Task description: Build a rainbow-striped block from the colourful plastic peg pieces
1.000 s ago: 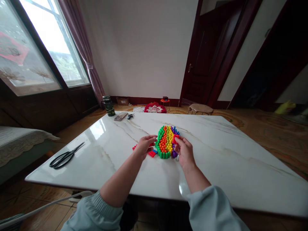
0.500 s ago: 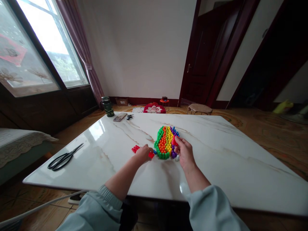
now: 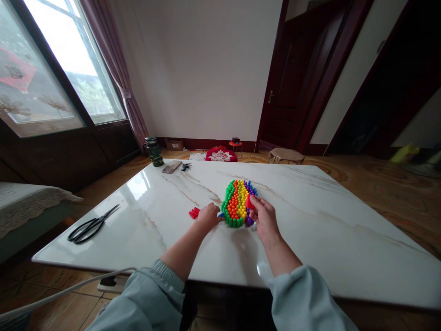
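Observation:
A cluster of glossy coloured beads (image 3: 234, 204), banded green, orange, yellow, purple and blue, lies on the white marbled table (image 3: 310, 257). My right hand (image 3: 264, 218) is at its right side, with thumb and fingers closed on a flat red piece (image 3: 249, 201) over the purple beads. Against the cluster's left edge, my left hand (image 3: 208, 216) has its fingers pinched together at a small blue piece (image 3: 221, 214); the fingertips are partly hidden. Several red pieces (image 3: 194, 213) lie just left of that hand. A pale bead (image 3: 254, 227) shows below my right fingers.
Black-handled scissors (image 3: 90, 227) lie at the table's left. Near the far left corner are a green camouflage flask (image 3: 155, 152), a phone (image 3: 172, 167) and keys (image 3: 186, 166). A round stool (image 3: 285, 155) stands beyond the table. A white cable (image 3: 69, 290) runs below the left edge.
My left hand has shifted slightly and turned, covering the red piece that showed beneath it. The blue piece at its fingertips now sits tilted. My right hand stays nearly in place.

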The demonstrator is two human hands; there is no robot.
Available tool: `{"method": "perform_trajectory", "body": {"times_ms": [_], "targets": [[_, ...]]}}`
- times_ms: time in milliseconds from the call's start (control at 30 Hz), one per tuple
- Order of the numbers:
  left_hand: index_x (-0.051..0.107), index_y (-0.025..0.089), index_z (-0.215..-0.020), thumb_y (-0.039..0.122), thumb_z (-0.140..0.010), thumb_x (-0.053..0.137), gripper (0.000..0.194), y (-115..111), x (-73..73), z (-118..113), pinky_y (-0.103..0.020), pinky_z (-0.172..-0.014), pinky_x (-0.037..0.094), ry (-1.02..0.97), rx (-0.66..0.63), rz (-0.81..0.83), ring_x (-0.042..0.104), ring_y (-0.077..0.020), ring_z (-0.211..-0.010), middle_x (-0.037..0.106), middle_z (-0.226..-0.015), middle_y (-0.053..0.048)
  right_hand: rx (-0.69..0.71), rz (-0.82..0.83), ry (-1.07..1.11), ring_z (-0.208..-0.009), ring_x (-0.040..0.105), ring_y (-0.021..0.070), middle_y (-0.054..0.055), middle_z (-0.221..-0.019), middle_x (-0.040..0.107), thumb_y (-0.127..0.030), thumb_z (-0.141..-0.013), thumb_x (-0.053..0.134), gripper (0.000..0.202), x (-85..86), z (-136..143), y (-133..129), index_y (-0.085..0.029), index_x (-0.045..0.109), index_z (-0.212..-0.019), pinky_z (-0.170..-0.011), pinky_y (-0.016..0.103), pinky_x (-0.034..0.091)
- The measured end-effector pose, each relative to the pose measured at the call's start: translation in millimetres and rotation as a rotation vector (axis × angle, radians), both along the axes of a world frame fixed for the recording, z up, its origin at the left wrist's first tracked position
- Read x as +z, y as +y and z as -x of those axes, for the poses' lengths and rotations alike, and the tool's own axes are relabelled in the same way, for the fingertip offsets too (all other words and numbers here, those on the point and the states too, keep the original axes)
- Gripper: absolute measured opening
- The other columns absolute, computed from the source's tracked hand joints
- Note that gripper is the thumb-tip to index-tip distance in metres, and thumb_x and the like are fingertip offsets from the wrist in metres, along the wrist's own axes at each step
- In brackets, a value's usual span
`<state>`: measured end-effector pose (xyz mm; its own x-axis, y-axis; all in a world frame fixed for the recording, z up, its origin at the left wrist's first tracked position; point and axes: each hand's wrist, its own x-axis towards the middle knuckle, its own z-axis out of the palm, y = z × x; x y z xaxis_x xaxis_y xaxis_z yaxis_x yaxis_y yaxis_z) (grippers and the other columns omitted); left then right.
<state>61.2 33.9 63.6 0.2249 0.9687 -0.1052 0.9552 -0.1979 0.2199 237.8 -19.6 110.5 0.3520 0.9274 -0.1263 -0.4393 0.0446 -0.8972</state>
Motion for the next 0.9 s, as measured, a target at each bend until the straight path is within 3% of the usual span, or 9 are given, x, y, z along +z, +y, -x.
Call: {"method": "perform_trajectory", "body": {"times_ms": [267,400,533,700,800,900], "targets": [[0.072,0.015,-0.092,0.019,-0.074,0.061,0.021,2.4,-3.8,-8.3,-0.036,-0.074,0.051,-0.023,0.106,0.010,0.066,-0.0305,-0.092,0.069,-0.100,-0.015,0.003,0.002,-0.010,-0.041,0.043,0.0036,-0.005,-0.054,0.057,-0.035,-0.056,0.080,0.031,-5.1,-2.2,1.6,-0.016,0.062,-0.074,-0.036,0.013,0.034],[0.072,0.014,-0.090,0.020,-0.076,0.058,0.021,1.6,14.0,-2.4,-0.033,-0.072,0.050,-0.124,0.148,-0.046,0.067,-0.0285,-0.089,0.071,-0.094,-0.014,0.064,0.114,0.049,-0.049,0.056,0.0096,0.000,-0.061,0.064,-0.033,-0.063,0.071,0.024,-5.2,-4.0,2.6,-0.016,0.061,-0.076,-0.039,0.016,0.043],[0.071,0.018,-0.096,0.028,-0.082,0.056,0.023,-6.3,36.5,0.6,-0.024,-0.077,0.048,-0.281,0.069,-0.096,0.066,-0.0182,-0.089,0.073,-0.093,-0.004,0.196,0.178,0.138,-0.057,0.061,0.0141,0.003,-0.069,0.067,-0.033,-0.066,0.066,0.023,-5.1,-0.7,3.0,-0.017,0.060,-0.081,-0.042,0.022,0.048],[0.072,0.016,-0.091,0.027,-0.077,0.064,0.020,-22.4,50.3,-8.9,-0.024,-0.077,0.047,-0.571,-0.043,-0.135,0.066,-0.0173,-0.083,0.074,-0.088,-0.003,0.177,0.075,-0.245,-0.039,0.038,0.0062,-0.010,-0.047,0.046,-0.035,-0.058,0.078,0.035,-12.3,9.1,2.7,-0.018,0.063,-0.085,-0.036,0.016,0.033],[0.072,0.016,-0.088,0.023,-0.074,0.065,0.018,-29.0,53.9,-15.9,-0.026,-0.075,0.047,-0.664,-0.085,-0.138,0.066,-0.0186,-0.081,0.074,-0.084,-0.003,0.142,-0.052,-0.485,-0.047,0.048,0.0099,-0.004,-0.053,0.055,-0.038,-0.062,0.075,0.033,-16.8,12.3,3.2,-0.015,0.069,-0.086,-0.043,0.020,0.039],[0.073,0.016,-0.084,0.018,-0.071,0.065,0.015,-32.5,57.1,-20.1,-0.027,-0.074,0.047,-0.719,-0.086,-0.151,0.066,-0.0185,-0.078,0.073,-0.080,-0.004,0.118,-0.201,-0.618,-0.067,0.060,0.0163,0.002,-0.072,0.067,-0.038,-0.068,0.069,0.028,-17.0,12.8,3.6,-0.015,0.070,-0.083,-0.061,0.025,0.049]]}}
